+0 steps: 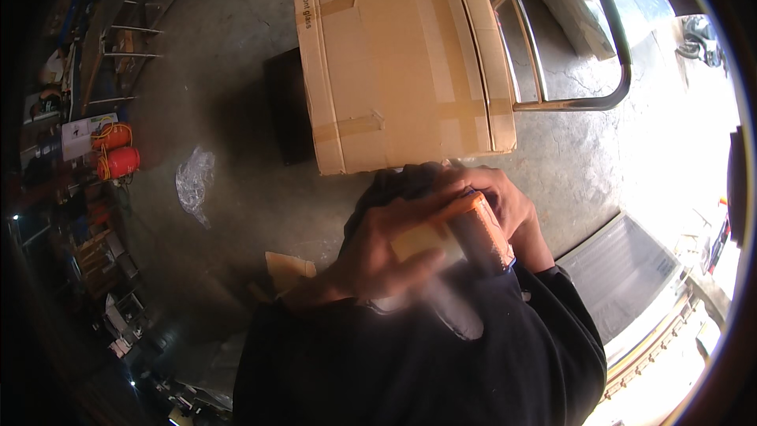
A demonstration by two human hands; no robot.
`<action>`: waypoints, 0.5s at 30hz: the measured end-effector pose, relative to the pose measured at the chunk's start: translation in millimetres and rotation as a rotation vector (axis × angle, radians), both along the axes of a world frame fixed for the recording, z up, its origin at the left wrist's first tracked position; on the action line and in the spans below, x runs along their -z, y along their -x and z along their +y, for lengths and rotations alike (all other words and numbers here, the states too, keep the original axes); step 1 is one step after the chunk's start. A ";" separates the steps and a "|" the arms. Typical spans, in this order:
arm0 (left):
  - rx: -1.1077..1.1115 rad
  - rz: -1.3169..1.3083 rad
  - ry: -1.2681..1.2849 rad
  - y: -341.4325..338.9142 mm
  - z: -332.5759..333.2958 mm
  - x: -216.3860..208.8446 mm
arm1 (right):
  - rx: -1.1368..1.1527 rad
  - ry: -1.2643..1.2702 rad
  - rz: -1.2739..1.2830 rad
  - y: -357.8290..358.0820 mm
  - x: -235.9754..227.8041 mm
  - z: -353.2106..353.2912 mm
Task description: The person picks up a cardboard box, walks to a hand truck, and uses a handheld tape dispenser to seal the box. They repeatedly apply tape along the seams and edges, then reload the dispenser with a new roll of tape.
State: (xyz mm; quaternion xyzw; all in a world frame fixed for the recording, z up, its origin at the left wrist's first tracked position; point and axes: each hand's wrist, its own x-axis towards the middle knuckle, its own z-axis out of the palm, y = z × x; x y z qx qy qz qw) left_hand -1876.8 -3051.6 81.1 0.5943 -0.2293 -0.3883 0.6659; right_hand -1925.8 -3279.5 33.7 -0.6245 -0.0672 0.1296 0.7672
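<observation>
Close in front of my dark clothing, I hold a blurred orange-edged thing (490,230) between both hands. It has a beige side and a darker brown face; its exact kind I cannot make out. My left hand (386,248) is closed around the beige side, thumb across the near side and fingers over the top. At the far right corner, the bent fingers of my right hand (509,201) grip the orange edge. Just beyond my hands is a large closed cardboard box (394,71), with strips of brown tape along its top.
The box rests by a trolley with a curved metal handle (623,47). Crumpled clear plastic (195,181) and a cardboard scrap (288,270) lie on the concrete floor. Red cylinders (118,162) and racks (130,55) line the left; a grey mat-like panel (623,260) lies right.
</observation>
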 end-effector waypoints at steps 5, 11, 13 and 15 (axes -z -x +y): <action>-0.034 -0.090 0.047 -1.7 -1.9 5.5 | -0.121 -0.021 0.026 -5.3 2.9 -6.1; 0.017 0.017 0.028 -1.7 1.4 6.8 | -0.048 -0.001 0.102 13.2 32.3 -7.1; 0.012 0.030 0.044 -1.5 2.0 8.1 | -0.031 -0.122 0.087 14.4 37.5 -5.8; -0.009 -0.009 0.056 -1.9 2.2 9.6 | -0.008 -0.058 0.188 12.9 33.6 -3.4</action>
